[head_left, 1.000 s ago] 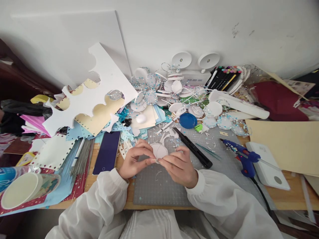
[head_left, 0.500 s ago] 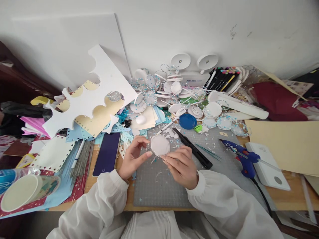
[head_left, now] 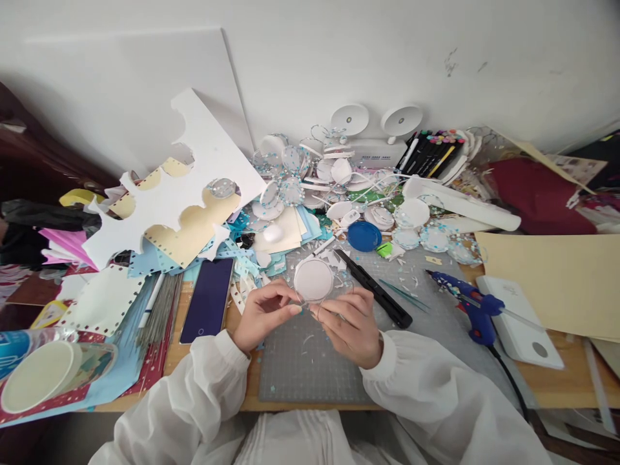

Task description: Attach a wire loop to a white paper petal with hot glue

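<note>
A round white disc (head_left: pixel 314 279) is held up over the grey cutting mat (head_left: pixel 310 374), with thin wire looping around its rim. At its lower right edge, my right hand (head_left: pixel 352 325) has its fingers closed on the disc and wire. My left hand (head_left: pixel 268 314) pinches at the lower left rim, thumb and forefinger close together on what looks like the thin wire; the exact contact is too small to make out. Just beyond my right hand lies a black utility knife (head_left: pixel 375 290). White paper scraps (head_left: pixel 334 258) are scattered behind the disc.
A blue glue gun (head_left: pixel 467 303) rests at the right beside a white box (head_left: pixel 520 323). Left are a phone (head_left: pixel 207 300), a bundle of wires (head_left: pixel 167 316) and a paper cup (head_left: pixel 41 378). Behind, beaded discs (head_left: pixel 293 190) pile up near a blue lid (head_left: pixel 364 236) and tweezers (head_left: pixel 404 296).
My left hand has gone from open fingers beside the disc to a pinch at its lower left rim. The disc now faces me more, and wire loops show at its right.
</note>
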Demonstrator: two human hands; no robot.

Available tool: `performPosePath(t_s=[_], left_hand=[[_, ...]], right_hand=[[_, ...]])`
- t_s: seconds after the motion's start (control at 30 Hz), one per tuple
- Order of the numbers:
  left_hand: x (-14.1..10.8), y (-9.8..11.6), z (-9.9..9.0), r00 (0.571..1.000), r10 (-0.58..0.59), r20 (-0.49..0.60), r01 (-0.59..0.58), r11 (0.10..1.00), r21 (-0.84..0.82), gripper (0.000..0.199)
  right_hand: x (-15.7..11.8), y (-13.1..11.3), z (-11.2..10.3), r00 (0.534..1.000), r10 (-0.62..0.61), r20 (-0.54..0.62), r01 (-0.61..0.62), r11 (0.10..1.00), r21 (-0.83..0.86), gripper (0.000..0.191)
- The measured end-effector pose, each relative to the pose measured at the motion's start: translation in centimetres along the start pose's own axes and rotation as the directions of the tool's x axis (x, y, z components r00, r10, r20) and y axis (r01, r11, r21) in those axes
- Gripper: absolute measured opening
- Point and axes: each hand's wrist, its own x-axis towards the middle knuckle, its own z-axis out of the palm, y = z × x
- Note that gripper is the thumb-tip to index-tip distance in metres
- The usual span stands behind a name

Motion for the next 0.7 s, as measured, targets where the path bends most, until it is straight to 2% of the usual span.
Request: performPosePath(t_s=[0.2, 0.5, 0.6, 0.7], left_hand=[[0.0, 0.1, 0.3, 0.999, -0.027, 0.048, 0.029, 0.999, -0.046, 0.008], [-0.1, -0.1, 0.6, 1.000, -0.009, 0.019, 0.011, 0.996, -0.086, 0.004], [0.0, 0.0, 0.5, 1.000, -0.002, 0.014, 0.003, 0.998, -0.068, 0.003], [0.1, -0.2, 0.2, 0.999, 0.027, -0.038, -0.029, 0.998, -0.047, 0.001]], right_hand=[[-0.5, 0.1, 0.3, 0.999, -0.005, 0.032, 0.005, 1.000, -0.002, 0.019], [-1.5, 0.0, 1.0, 0.999, -0.028, 0.046, 0.031, 0.997, -0.070, 0.018], [-1.1, 0.0, 0.9, 0.999, 0.010, 0.050, -0.009, 1.000, -0.014, 0.016], [-0.5, 0.0, 0.4, 0.993, 0.115, 0.035, -0.119, 0.986, 0.120, 0.015]])
